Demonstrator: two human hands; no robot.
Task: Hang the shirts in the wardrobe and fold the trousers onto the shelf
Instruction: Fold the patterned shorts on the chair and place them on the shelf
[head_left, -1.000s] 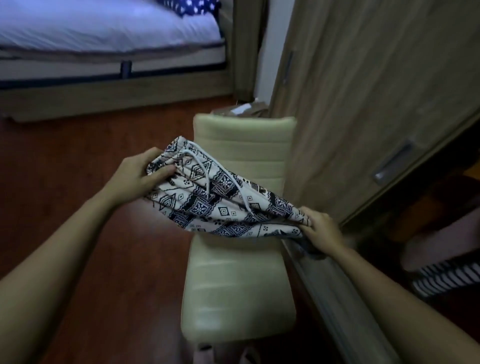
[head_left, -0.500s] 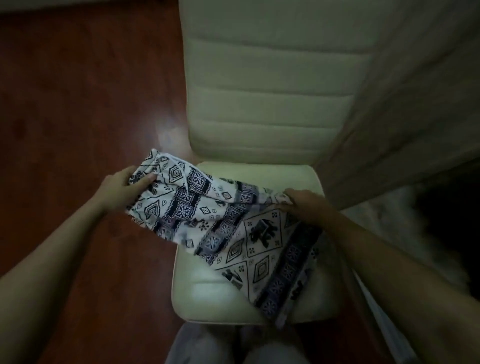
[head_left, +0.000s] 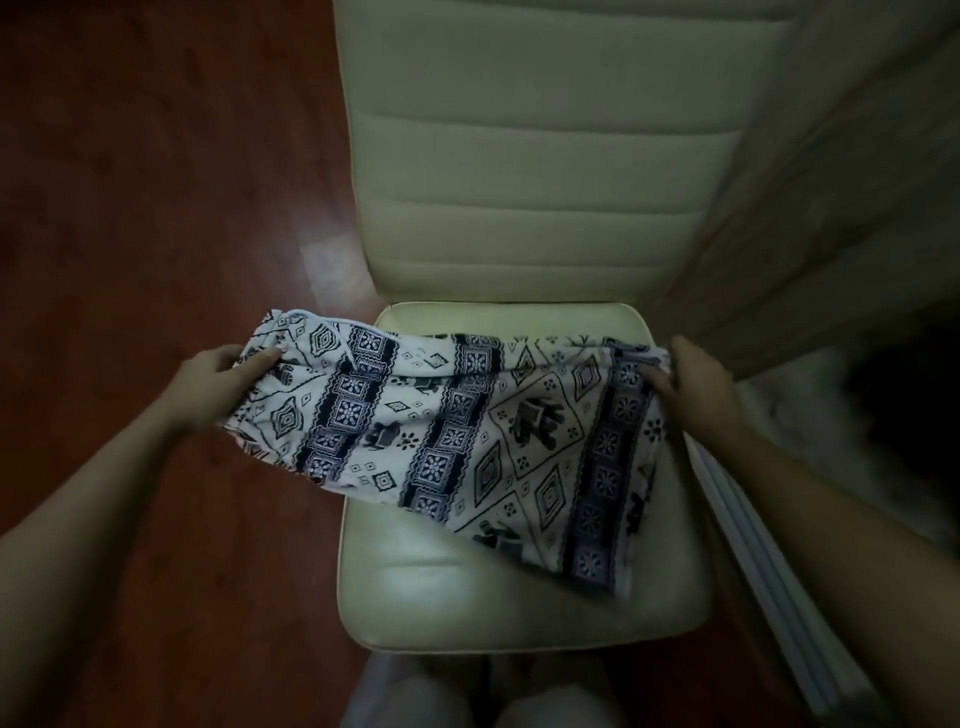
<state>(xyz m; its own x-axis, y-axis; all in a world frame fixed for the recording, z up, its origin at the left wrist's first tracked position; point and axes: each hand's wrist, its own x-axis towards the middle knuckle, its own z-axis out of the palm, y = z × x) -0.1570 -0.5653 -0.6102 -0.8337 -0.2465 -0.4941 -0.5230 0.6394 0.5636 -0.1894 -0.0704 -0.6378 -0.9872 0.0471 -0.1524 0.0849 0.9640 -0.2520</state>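
Note:
White trousers with a dark blue geometric print (head_left: 457, 441) are stretched between my two hands over the seat of a cream chair (head_left: 467, 597). My left hand (head_left: 218, 379) grips the drawstring waist end, out past the seat's left edge. My right hand (head_left: 691, 379) pinches the other end near the seat's right side. The lower folds of the cloth hang down onto the seat cushion. No shirts are in view.
The chair's padded backrest (head_left: 545, 156) rises behind the trousers. A wooden wardrobe door (head_left: 841, 182) stands at the right, with a pale sliding rail (head_left: 769, 571) along the floor and a light rug (head_left: 810, 415) beyond. Dark red wooden floor (head_left: 156, 208) lies at the left.
The view has tilted down from the room onto the chair. My hands have moved apart and lowered the bunched trousers, which are now spread wide with their lower part on the seat.

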